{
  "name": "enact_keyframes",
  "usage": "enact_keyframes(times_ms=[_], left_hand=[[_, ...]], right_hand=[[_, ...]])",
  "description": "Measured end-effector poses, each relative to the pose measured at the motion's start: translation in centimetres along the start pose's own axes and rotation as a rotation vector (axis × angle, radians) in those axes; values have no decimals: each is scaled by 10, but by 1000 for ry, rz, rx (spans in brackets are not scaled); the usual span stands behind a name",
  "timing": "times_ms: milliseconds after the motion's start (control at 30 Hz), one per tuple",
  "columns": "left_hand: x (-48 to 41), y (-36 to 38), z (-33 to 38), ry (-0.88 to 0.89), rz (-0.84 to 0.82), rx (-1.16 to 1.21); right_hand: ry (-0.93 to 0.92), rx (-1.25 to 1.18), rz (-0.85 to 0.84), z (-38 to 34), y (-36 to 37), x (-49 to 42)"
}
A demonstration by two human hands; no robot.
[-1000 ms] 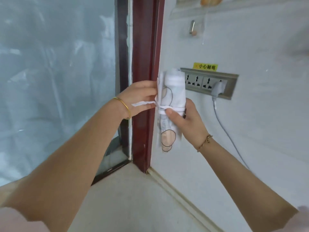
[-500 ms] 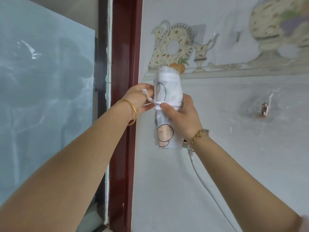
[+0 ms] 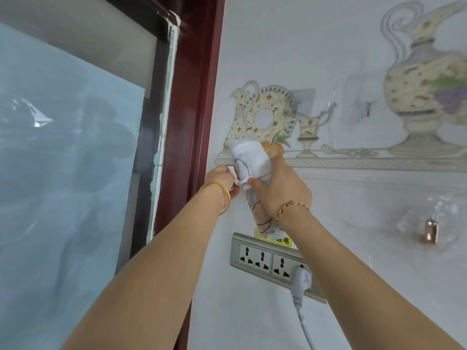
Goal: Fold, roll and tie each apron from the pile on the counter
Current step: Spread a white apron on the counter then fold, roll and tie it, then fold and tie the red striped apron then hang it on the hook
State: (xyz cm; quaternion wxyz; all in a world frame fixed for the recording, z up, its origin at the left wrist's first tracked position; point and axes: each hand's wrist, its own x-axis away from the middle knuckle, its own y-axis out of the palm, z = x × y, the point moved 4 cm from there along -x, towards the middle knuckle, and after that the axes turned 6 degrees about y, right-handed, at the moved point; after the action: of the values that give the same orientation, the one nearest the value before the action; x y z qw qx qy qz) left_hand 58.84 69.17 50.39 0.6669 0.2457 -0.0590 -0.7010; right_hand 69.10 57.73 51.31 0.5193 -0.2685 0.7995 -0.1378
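Observation:
A rolled white apron [image 3: 250, 162] with dark circle outlines and a peach patch is held upright in the air in front of the tiled wall. My right hand [image 3: 280, 188] wraps around the middle of the roll, thumb pressed on the white tie strap [image 3: 238, 181] that circles it. My left hand [image 3: 222, 180] pinches the loose end of that strap just to the left of the roll. The roll's lower end hangs over the yellow label above the socket strip. The pile and the counter are out of view.
A grey socket strip [image 3: 262, 258] with a white plug and cable [image 3: 302, 281] is fixed to the wall below my hands. A dark red window frame [image 3: 199, 97] and frosted pane [image 3: 63, 173] fill the left. Wall hooks [image 3: 430, 229] are at right.
Both hands and the apron roll have stayed together while the view swung upward along the wall; the left hand has drawn the strap end in closer against the roll.

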Motion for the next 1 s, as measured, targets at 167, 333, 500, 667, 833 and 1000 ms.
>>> enact_keyframes(times_ms=[167, 333, 500, 667, 833, 1000], left_hand=[[-3, 3, -4, -26, -24, -10], [-2, -2, -16, -177, -96, -85], [2, -7, -31, -152, -191, 47], [22, -35, -48, -186, -166, 62], [46, -67, -56, -203, -78, 4], [87, -108, -65, -235, 60, -64]], right_hand=[[-3, 27, 4, 3, 3, 3], [2, 39, -39, 3, 7, 11], [22, -3, -51, 12, 21, 35], [34, -8, -84, 19, 41, 56], [42, -85, -115, 14, 51, 69], [-27, -24, 4, 7, 43, 109]])
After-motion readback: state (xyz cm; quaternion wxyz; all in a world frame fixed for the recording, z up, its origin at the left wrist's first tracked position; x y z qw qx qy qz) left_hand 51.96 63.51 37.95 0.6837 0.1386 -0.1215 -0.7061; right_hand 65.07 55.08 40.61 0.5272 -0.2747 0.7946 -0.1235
